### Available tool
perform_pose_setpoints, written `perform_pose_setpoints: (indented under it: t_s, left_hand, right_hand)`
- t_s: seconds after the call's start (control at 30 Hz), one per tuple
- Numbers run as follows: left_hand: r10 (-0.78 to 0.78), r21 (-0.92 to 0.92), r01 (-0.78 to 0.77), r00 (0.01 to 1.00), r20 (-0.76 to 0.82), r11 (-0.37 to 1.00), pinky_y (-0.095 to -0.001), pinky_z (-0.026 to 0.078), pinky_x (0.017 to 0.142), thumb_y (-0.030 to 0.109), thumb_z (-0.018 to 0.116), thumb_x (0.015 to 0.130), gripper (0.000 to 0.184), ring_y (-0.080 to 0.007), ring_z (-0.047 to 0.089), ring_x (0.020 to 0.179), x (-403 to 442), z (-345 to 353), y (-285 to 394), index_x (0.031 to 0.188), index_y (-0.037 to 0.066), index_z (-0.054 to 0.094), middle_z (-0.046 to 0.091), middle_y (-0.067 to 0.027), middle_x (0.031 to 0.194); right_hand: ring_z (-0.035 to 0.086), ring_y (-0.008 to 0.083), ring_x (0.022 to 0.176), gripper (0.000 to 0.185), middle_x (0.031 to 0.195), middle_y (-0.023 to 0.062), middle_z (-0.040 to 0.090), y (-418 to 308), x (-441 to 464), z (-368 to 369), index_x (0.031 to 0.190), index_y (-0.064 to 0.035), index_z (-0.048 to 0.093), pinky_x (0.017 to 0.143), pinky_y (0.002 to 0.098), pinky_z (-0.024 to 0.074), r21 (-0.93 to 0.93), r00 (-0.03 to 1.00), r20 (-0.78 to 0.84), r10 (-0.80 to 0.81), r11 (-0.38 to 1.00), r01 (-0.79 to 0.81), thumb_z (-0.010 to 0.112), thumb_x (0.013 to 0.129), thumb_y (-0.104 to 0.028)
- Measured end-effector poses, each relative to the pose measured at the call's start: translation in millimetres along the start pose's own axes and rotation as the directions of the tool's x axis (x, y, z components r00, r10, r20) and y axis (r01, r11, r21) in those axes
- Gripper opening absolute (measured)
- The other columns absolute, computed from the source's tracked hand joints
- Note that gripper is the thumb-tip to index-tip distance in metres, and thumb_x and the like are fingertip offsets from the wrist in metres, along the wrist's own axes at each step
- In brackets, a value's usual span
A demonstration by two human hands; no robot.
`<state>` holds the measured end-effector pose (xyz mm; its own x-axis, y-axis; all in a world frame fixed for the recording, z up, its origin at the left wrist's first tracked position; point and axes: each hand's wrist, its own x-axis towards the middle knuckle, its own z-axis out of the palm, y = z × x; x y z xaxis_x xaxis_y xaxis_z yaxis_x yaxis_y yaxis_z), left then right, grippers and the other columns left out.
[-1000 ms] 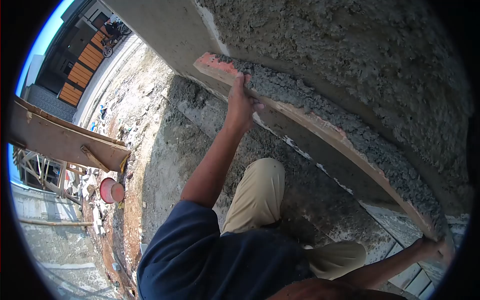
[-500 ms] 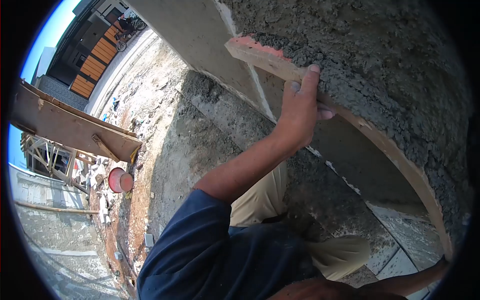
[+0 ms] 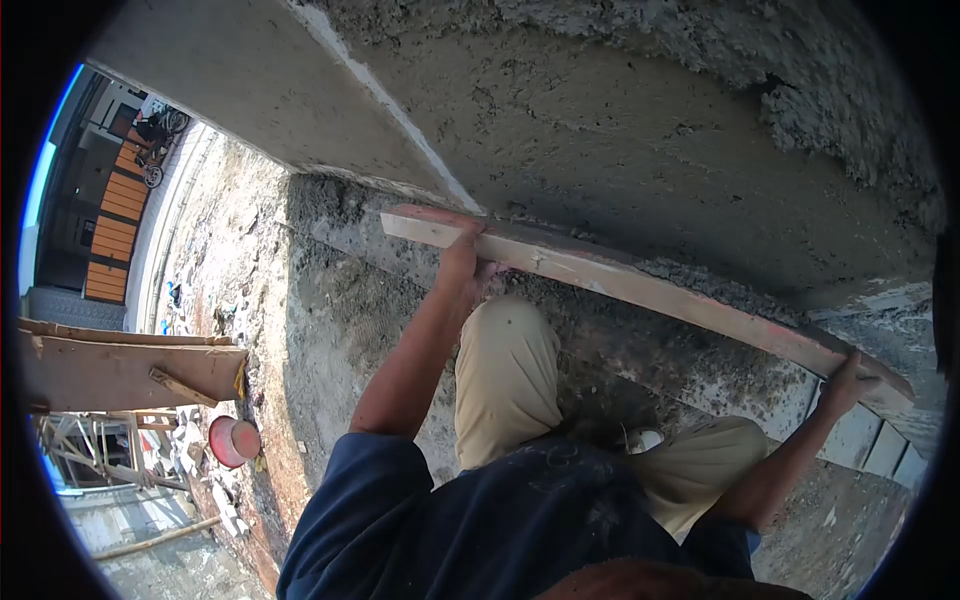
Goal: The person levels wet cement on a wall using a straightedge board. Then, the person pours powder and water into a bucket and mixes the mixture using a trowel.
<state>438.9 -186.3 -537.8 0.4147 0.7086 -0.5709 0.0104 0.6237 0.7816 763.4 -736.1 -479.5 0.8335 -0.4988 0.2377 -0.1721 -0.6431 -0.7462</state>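
Observation:
A long wooden screed board (image 3: 620, 282), with worn pink-red paint on its face, lies lengthwise across the foot of the plastered wall (image 3: 560, 120). My left hand (image 3: 462, 258) is closed round it near its left end, and my right hand (image 3: 848, 385) grips it close to the right end. Grey wet mortar (image 3: 715, 285) clings along the board's wall side. Behind the board, a band of the wall looks smoothed, while rough, lumpy mortar (image 3: 840, 120) covers the part farther up. Some fingers of both hands are hidden by the board.
My bent knees (image 3: 508, 385) are just below the board. Pale tiles (image 3: 850, 435) lie by its right end. A red bucket (image 3: 232, 441) and a wooden plank (image 3: 130, 370) are off to the left among rubble. Farther away stand an orange-slatted gate (image 3: 118, 220) and a motorbike (image 3: 155, 145).
The screed board has come down the wall towards its foot, with both hands on it. The band of wall behind it now appears smoother. My view has shifted too.

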Motion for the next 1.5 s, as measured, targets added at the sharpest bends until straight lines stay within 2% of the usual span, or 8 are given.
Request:
perform_pose_setpoints:
  t_s: [0.17,0.33,0.5,0.9,1.2,1.3,1.37,1.5]
  left_hand:
    - [0.102,-0.044,-0.109,0.985,-0.137,0.993,-0.0350,0.052,0.070,0.051,0.054,0.091,0.055,-0.0213,0.060,0.099,-15,-14,38,0.129,0.013,0.049,0.057,-0.0120,0.122]
    - [0.137,-0.224,-0.162,0.983,-0.123,0.961,-0.0389,0.039,0.104,0.053,0.051,0.091,0.060,-0.0258,0.046,0.124,21,-4,39,0.131,0.009,0.046,0.045,-0.0131,0.134]
    - [0.047,-0.334,-0.084,0.992,-0.117,0.939,-0.0475,0.034,0.110,0.054,0.044,0.093,0.057,-0.0292,0.042,0.129,87,-36,2,0.130,0.011,0.044,0.041,-0.0132,0.140]
    - [-0.095,-0.330,0.020,0.973,-0.213,0.944,-0.0496,0.046,0.090,0.049,0.040,0.093,0.035,-0.0274,0.054,0.106,138,-15,-27,0.107,0.022,0.057,0.057,-0.0064,0.119]
    - [0.106,-0.261,-0.162,0.970,-0.217,0.952,-0.0376,0.051,0.071,0.038,0.040,0.093,0.031,-0.0128,0.054,0.060,-7,69,153,0.069,0.021,0.049,0.051,0.0071,0.061]
    - [0.047,-0.310,-0.140,0.956,-0.290,0.940,-0.0353,0.050,0.066,0.035,0.040,0.092,0.030,-0.0133,0.053,0.059,-74,119,214,0.066,0.021,0.047,0.050,0.0068,0.061]
    - [0.023,-0.297,-0.081,0.981,-0.195,0.952,-0.0480,0.048,0.095,0.038,0.040,0.091,0.033,-0.0233,0.060,0.101,-83,119,231,0.103,0.014,0.060,0.064,-0.0040,0.104]
    - [-0.055,-0.226,0.001,0.972,-0.229,0.974,-0.0488,0.045,0.102,0.050,0.040,0.093,0.048,-0.0254,0.056,0.118,-45,93,239,0.117,0.013,0.059,0.061,-0.0047,0.122]
  right_hand:
    - [0.051,0.0373,0.119,0.104,0.142,0.0239,0.035,-35,-33,6,0.152,-0.0097,-0.010,0.091,0.0540,0.0528,0.783,0.976,0.157,0.149,0.583,-0.215,0.067,0.082,-0.016]
    - [0.056,0.0276,0.109,0.071,0.129,0.0137,0.049,-34,-76,52,0.142,-0.0095,0.031,0.075,0.0404,0.0514,0.847,0.938,0.232,0.258,0.421,-0.326,0.068,0.083,-0.021]
    - [0.057,0.0194,0.103,0.048,0.113,0.0048,0.057,35,-104,116,0.129,-0.0131,0.049,0.073,0.0345,0.0453,0.821,0.809,0.485,0.332,0.146,-0.552,0.060,0.089,-0.037]
    - [0.057,0.0243,0.110,0.051,0.122,0.0060,0.058,49,-131,166,0.131,-0.0102,0.051,0.092,0.0432,0.0483,0.765,0.703,0.532,0.471,0.087,-0.638,0.056,0.095,-0.047]
    - [0.054,0.0259,0.115,0.054,0.129,0.0078,0.054,-122,-61,16,0.136,-0.0078,0.046,0.097,0.0438,0.0458,0.818,0.779,0.473,0.412,0.122,-0.562,0.051,0.098,-0.045]
    - [0.055,0.0258,0.112,0.052,0.127,0.0090,0.054,-176,-26,-38,0.134,-0.0052,0.046,0.095,0.0424,0.0469,0.866,0.823,0.410,0.393,0.116,-0.486,0.051,0.099,-0.043]
    - [0.058,0.0248,0.105,0.047,0.119,0.0112,0.056,-194,-6,-62,0.131,-0.0021,0.048,0.088,0.0418,0.0499,0.898,0.842,0.339,0.420,0.124,-0.423,0.056,0.098,-0.035]
    - [0.057,0.0216,0.105,0.050,0.119,0.0125,0.056,-201,3,-70,0.129,0.0005,0.048,0.087,0.0368,0.0489,0.877,0.825,0.281,0.490,0.219,-0.429,0.063,0.094,-0.031]
